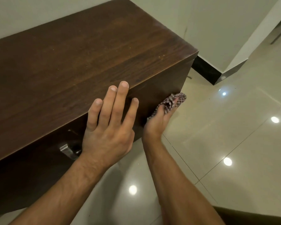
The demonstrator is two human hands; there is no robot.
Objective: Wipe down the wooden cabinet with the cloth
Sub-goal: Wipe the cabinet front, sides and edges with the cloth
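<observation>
A dark brown wooden cabinet (81, 51) fills the left and middle of the head view, with small pale specks on its top. My left hand (109, 127) lies flat on the cabinet's front top edge, fingers spread and empty. My right hand (159, 122) presses a checked cloth (173, 101) against the cabinet's front face, close to its right corner. Most of the cloth is hidden between my palm and the wood.
A metal handle (66, 150) sticks out of the cabinet front just left of my left wrist. Glossy cream floor tiles (234, 135) spread to the right. A white wall with a black skirting (206, 72) stands behind the cabinet's right end.
</observation>
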